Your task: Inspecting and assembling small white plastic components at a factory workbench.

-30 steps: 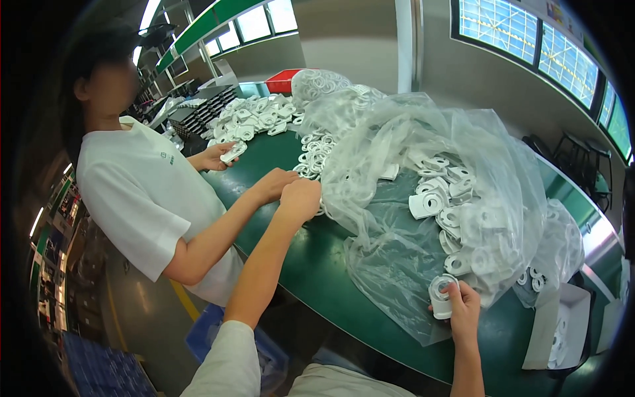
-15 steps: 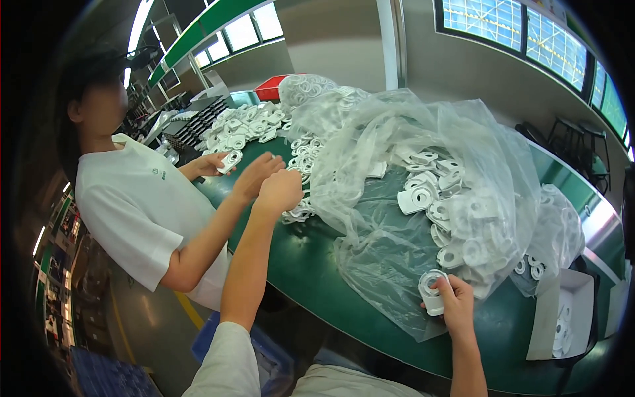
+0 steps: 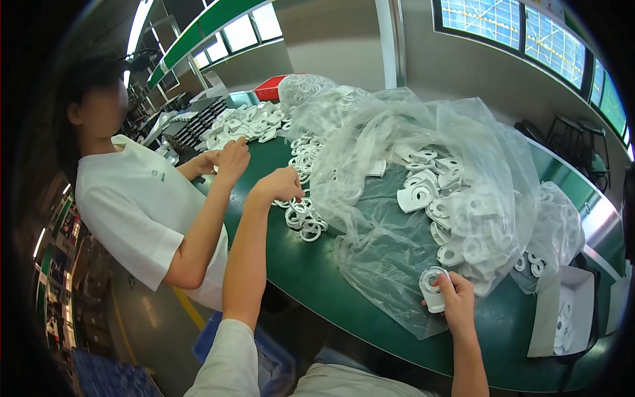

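My right hand (image 3: pixel 458 298) grips a white plastic part (image 3: pixel 433 290) with a round ring-shaped face and a squared lower end, thumb across its front. It is held over the edge of a clear plastic bag (image 3: pixel 380 264). My left hand (image 3: pixel 281 184) reaches out over a pile of white plastic rings (image 3: pixel 307 221). Its fingers are closed and bent downward at the pile; what they hold, if anything, is hidden. Many similar white plates (image 3: pixel 423 193) with round holes spill from the bag's mouth.
At the left a co-worker in a white shirt (image 3: pixel 142 198) brings both hands (image 3: pixel 228 162) together above the green table (image 3: pixel 297 274). More white parts (image 3: pixel 245 126) lie beyond, beside a red bin (image 3: pixel 270 88). A white box (image 3: pixel 544 317) stands at the right, near another bag (image 3: pixel 559 221).
My left hand has shifted slightly and lowered toward the rings, now showing more of the pile. The co-worker's far-reaching hand has drawn back to their other hand. My right hand barely moves.
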Available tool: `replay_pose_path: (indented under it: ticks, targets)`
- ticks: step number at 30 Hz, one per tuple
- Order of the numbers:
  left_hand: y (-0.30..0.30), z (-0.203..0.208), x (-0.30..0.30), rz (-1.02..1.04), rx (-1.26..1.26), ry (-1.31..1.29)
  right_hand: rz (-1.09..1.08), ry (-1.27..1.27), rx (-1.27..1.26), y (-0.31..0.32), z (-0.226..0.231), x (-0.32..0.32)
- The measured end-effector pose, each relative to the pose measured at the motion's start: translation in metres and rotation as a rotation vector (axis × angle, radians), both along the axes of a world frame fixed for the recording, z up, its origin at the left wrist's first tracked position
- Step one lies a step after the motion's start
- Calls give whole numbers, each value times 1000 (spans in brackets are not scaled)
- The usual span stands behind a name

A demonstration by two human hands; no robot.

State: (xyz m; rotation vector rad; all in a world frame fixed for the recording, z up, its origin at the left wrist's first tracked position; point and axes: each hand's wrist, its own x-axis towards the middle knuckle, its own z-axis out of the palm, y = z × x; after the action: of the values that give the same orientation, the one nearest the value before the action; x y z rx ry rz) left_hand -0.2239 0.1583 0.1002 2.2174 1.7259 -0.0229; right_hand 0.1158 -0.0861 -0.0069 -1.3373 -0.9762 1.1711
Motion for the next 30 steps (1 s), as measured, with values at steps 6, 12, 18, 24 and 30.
replay_pose_path:
  ticks: [6, 12, 18, 24, 30]
  targets:
    - [-2, 7, -3, -65, 63, -274, -3, 36, -12, -1, 4, 1]
    - [-78, 8, 91, -261, -333, -956, -7, 157, -77, 5, -2, 5]
    - [-116, -46, 175, -255, -420, -1293, -58, 370, -66, 2, 2, 7]
    - [-132, -78, 195, -139, -452, -1324, -28, 394, 52, 1, -1, 10]
    - [-135, -80, 192, -158, -455, -1292, -33, 381, 85, 1, 7, 5]
